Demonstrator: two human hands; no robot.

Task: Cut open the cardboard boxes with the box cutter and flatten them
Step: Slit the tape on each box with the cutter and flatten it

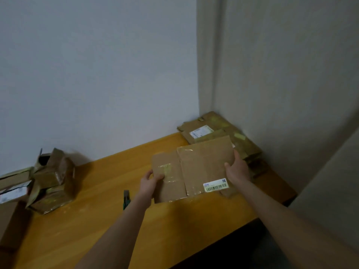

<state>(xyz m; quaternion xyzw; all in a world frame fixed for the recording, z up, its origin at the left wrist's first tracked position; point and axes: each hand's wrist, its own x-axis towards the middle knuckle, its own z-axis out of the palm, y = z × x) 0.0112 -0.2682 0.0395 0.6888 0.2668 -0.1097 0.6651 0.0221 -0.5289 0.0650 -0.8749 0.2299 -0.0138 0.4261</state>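
Observation:
A flattened cardboard box [202, 167] with clear tape and a barcode label is held a little above the wooden table [108, 220]. My left hand [149, 181] grips its left flap, thumb on top. My right hand [236, 169] grips its right edge. The box cutter [126, 199], dark with a green body, lies on the table just left of my left forearm, partly hidden by it. A stack of flattened boxes [219, 133] lies in the far right corner against the walls.
A heap of taped, unflattened cardboard boxes [50, 181] sits at the table's left side. Another brown box [11, 224] shows at the left edge. Walls close the back and the right. The table's front edge runs diagonally at lower right.

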